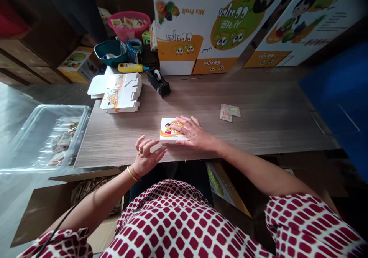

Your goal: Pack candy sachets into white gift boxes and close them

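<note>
A small white and orange printed carton (169, 132) lies flat near the front edge of the table. Across its right part rests my right hand (195, 134), palm down with the fingers stretched out and spread. My left hand (148, 152) is just left of the carton at the table's edge, fingers apart and holding nothing; its fingertips come close to the carton's near left corner, and whether they touch it I cannot tell. Two small sachets (226, 112) lie to the right, beyond my right hand.
Flattened cartons (122, 93) are stacked at the left, beside a black tape dispenser (158, 82) and a yellow glue bottle (130, 68). Behind are a teal basket (99, 53), a pink basket (129, 32) and large printed boxes (184, 24). A clear plastic bin (25, 135) stands left of the table.
</note>
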Tool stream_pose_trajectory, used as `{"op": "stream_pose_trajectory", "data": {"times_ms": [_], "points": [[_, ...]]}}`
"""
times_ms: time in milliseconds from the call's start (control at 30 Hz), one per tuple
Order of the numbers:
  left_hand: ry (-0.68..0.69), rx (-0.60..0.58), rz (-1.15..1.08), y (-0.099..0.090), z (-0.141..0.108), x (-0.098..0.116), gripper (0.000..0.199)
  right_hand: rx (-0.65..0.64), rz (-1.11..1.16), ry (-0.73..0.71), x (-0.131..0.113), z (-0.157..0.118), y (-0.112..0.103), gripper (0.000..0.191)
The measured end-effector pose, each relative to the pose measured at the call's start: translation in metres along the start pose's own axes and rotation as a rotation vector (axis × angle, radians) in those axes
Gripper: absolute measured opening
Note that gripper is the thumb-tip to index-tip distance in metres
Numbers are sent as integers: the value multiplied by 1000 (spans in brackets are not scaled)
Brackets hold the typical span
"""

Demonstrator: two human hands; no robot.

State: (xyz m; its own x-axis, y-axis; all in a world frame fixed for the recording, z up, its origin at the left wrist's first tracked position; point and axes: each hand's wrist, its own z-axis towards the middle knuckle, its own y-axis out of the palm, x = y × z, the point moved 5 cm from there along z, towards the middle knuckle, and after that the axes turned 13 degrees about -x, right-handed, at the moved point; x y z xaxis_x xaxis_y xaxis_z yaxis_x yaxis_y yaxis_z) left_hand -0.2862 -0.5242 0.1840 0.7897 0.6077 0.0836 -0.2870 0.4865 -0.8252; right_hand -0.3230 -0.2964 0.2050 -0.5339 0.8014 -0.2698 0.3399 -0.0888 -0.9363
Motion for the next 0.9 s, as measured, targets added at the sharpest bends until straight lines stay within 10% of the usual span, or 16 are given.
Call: {"op": "stream_pose_trajectory", "data": {"times_ms": [333, 533, 900], "points": [[-16, -28, -16, -1, 9, 4, 27, 54, -78, 40, -9, -1, 10, 63], [75, -270, -248, 9, 48, -4, 70, 103, -122, 8, -9, -3, 14, 58], [206, -380, -65, 34, 47, -8, 59, 421, -45, -67, -5, -39, 27, 40]]}}
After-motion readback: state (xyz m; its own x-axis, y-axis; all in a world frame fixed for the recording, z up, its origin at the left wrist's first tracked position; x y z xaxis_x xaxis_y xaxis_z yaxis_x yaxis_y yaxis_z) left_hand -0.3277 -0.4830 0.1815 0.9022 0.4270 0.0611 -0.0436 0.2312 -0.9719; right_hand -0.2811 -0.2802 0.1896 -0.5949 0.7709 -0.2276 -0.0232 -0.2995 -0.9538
